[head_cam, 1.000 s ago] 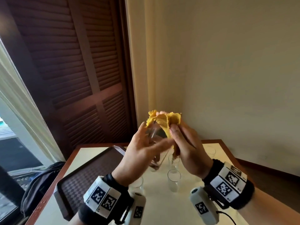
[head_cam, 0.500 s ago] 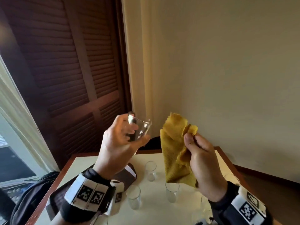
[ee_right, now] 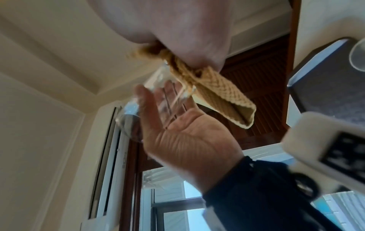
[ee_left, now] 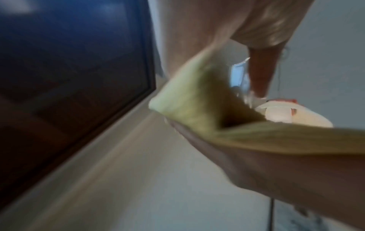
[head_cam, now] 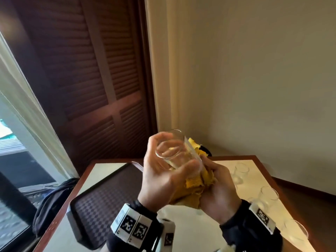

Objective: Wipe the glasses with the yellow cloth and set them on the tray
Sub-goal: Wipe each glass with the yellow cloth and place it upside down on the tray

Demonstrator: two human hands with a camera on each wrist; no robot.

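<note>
Since half a second ago both hands have closed together at frame centre: left hand (head_cam: pixel 160 180) grips the clear tumbler glass (head_cam: pixel 179 153), right hand (head_cam: pixel 218 195) clutches the crumpled yellow cloth (head_cam: pixel 192 190) against it.

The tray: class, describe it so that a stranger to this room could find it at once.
Start at the pale table with the red-brown edge, in the corner by the louvred door. The tray lies on its left half, beside the left hand. It alone is dark, flat and checkered, with a raised rim; the things to its right are clear glasses.
</note>
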